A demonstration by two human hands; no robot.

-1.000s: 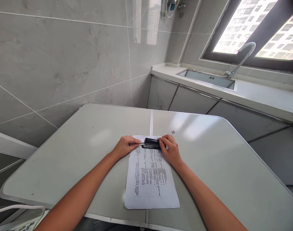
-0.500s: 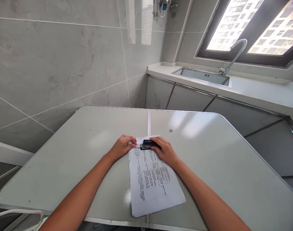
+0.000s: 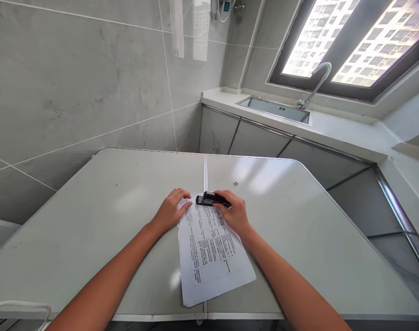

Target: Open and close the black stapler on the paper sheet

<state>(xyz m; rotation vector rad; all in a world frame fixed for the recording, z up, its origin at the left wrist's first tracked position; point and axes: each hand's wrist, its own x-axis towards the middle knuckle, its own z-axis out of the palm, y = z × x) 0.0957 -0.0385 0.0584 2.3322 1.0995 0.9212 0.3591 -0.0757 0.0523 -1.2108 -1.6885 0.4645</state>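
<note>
Printed paper (image 3: 209,257) lies on the pale folding table (image 3: 92,220), over its middle seam. My right hand (image 3: 233,211) is wrapped round a black stapler (image 3: 212,199) at the paper's far end. The stapler points left, its upper arm raised a little from its base. My left hand (image 3: 175,209) rests at the paper's far left corner, thumb and fingers apart, with a gap between them and the stapler. Whether the paper lies in the stapler's jaws cannot be made out.
Small metal staples (image 3: 235,183) lie on the table beyond my right hand. A white cable or tube (image 3: 19,303) shows at the lower left. Behind the table are a counter (image 3: 347,133) with a sink (image 3: 274,109) and a tap (image 3: 321,80), and a tiled wall.
The stapler has shifted off the spot near my left fingertips, and its upper arm now shows tilted up from the base. My left thumb and fingers have spread apart. The view has turned slightly right.
</note>
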